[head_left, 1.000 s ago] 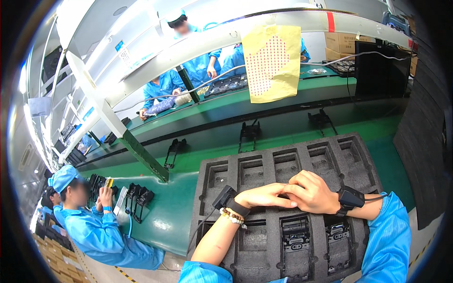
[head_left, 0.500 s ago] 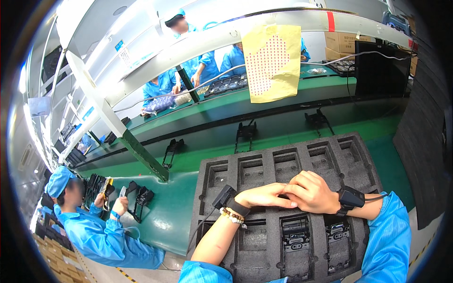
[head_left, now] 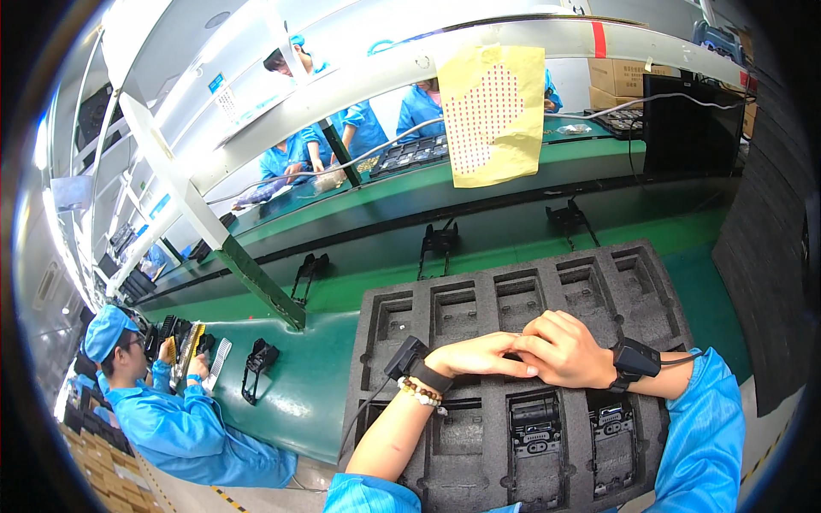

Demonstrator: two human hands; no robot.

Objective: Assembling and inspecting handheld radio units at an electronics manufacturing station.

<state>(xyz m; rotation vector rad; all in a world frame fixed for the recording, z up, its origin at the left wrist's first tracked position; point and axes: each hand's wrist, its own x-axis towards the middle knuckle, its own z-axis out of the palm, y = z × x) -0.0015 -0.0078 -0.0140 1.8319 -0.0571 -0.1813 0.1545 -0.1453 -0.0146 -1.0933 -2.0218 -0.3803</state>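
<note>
My left hand [head_left: 475, 355] and my right hand [head_left: 569, 349] rest together over the middle of a dark grey foam tray [head_left: 496, 395]. The left fingers stretch out flat, their tips tucked under the right hand, whose curled fingers lie over them. Neither hand holds a part. Black straps with small boxes sit on both wrists, and beaded bracelets circle the left one. Just below the hands, a black plastic frame part [head_left: 537, 440] lies in one tray pocket. A second black frame part [head_left: 612, 436] fills the pocket to its right. Several other pockets are bare.
Beyond the tray, a green conveyor carries black frames [head_left: 440, 241]. A white-and-green post [head_left: 256, 278] rises at left; a yellow sheet [head_left: 492, 115] hangs from the overhead beam. At left a co-worker [head_left: 175, 419] handles strips near another black frame [head_left: 257, 369]. A dark monitor [head_left: 691, 126] stands right.
My hands and the tray have stayed still. The black frames on the conveyor have shifted slightly left. The co-worker at left has set down a pale comb-like strip and grips a yellow-edged one.
</note>
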